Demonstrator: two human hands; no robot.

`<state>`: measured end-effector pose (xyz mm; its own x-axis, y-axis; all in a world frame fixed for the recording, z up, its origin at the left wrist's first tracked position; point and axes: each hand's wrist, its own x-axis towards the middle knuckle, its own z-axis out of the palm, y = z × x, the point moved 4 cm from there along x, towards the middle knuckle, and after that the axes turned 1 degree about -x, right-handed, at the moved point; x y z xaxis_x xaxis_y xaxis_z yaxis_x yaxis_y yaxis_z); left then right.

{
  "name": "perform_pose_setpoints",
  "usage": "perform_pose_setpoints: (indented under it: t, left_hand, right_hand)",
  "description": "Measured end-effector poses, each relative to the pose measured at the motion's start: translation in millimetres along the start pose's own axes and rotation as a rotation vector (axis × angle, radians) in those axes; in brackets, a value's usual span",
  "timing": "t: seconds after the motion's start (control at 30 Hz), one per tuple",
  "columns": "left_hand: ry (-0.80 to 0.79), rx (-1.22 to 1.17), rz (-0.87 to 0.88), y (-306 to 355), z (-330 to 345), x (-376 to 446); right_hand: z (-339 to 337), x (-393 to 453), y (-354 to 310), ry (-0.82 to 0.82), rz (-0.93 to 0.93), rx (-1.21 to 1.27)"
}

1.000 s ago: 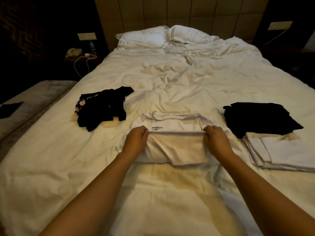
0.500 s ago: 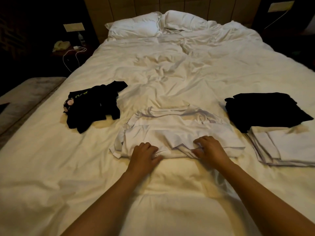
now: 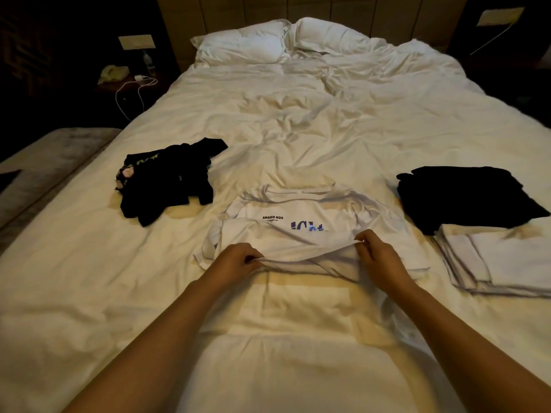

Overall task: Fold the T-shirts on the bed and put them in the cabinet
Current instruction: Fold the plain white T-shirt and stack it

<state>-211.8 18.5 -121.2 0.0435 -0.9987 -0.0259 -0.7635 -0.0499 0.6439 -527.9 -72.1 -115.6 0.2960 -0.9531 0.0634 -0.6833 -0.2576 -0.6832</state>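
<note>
A white T-shirt point(image 3: 301, 216) with blue print and small black lettering lies partly folded in the middle of the bed point(image 3: 298, 126). My left hand point(image 3: 235, 260) pinches its near edge on the left side. My right hand point(image 3: 377, 253) pinches the same edge on the right and holds it a little above the sheet. A crumpled black T-shirt point(image 3: 167, 180) lies to the left. On the right, a folded black garment point(image 3: 468, 198) sits on a stack of folded white ones point(image 3: 501, 263).
Two white pillows point(image 3: 286, 40) lean at the headboard. A nightstand point(image 3: 128, 79) with a phone and white cable stands at the far left. A grey bench point(image 3: 44, 168) runs along the bed's left side. The cabinet is out of view.
Both hands have lifted the shirt's near edge off the sheet again, and the printed lettering that was covered half a second ago now shows.
</note>
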Motion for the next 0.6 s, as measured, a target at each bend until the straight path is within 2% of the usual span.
perform_pose_setpoints:
  t: [0.1,0.2,0.37,0.47,0.6]
  left_hand:
    - [-0.005,-0.111,-0.016,4,-16,0]
    - [-0.013,-0.330,-0.114,10,-30,0]
    - [0.016,-0.373,-0.207,13,-41,13]
    - [0.118,-0.362,-0.194,15,-46,25]
    - [0.345,-0.302,-0.129,19,-57,38]
  right_hand:
    - [-5,0,-2,-0.039,0.021,0.053]
    - [-11,1,-4,-0.040,0.057,0.121]
    - [-18,7,-4,-0.015,0.098,0.127]
    - [-24,13,-7,0.051,0.065,0.137]
    - [-30,23,-12,0.151,0.002,0.119]
